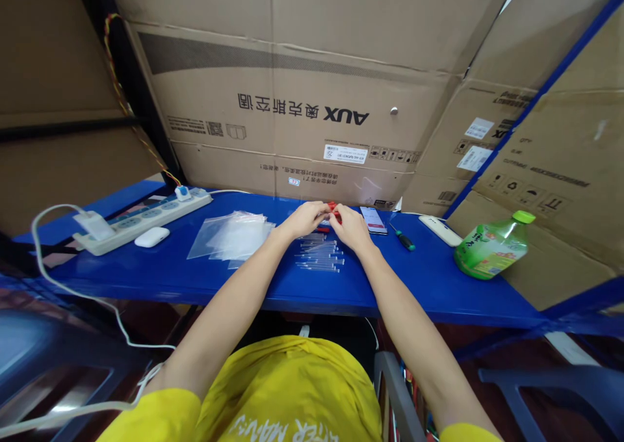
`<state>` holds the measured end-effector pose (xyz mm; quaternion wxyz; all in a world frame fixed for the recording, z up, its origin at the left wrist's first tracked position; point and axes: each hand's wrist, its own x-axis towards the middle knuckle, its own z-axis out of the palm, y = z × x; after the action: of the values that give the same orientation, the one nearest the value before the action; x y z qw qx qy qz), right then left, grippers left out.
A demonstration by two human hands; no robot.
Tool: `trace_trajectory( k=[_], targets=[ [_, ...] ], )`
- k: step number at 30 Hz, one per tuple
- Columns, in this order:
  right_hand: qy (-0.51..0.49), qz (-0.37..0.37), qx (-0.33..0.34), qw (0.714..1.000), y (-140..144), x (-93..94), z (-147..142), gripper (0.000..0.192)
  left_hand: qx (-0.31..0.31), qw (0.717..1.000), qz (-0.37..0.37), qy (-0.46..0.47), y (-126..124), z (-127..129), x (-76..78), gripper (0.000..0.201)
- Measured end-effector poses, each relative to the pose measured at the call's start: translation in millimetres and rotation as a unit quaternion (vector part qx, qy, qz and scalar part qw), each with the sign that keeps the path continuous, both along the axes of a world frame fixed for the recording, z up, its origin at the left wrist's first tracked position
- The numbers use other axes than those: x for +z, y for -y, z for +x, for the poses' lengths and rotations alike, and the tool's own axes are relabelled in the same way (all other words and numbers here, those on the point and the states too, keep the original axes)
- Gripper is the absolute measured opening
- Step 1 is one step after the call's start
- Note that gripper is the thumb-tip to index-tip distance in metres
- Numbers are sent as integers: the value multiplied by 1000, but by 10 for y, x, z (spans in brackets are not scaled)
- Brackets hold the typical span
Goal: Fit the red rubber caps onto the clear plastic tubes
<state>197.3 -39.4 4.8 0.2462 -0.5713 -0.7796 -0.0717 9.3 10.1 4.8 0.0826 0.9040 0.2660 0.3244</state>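
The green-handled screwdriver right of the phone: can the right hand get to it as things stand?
Probably yes. The screwdriver lies in the open on the blue table, just right of the right hand, with nothing between them. That hand, together with the left hand, is pinching a small red piece, so it would need to let go first.

cardboard box (312,104) — "AUX" printed upside down
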Motion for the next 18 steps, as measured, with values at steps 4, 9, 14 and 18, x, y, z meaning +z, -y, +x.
trace_trajectory(
  k=[4, 9, 14, 18],
  targets=[
    [30, -37, -26, 999, 22, 29, -30, 28, 17, 1000, -8, -13, 10, -4, -6, 17],
    [47, -49, -35, 997, 33, 43, -80, 27, 15, 999, -31, -31, 25, 3, 2, 21],
    [48, -59, -63, 995, 12, 27, -127, 29, 24, 999, -13, -32, 26, 42, 8, 27],
    [44, -68, -77, 994, 11, 30, -156, 29, 25, 999, -16, -21, -2, 92, -18, 30]
  ],
)
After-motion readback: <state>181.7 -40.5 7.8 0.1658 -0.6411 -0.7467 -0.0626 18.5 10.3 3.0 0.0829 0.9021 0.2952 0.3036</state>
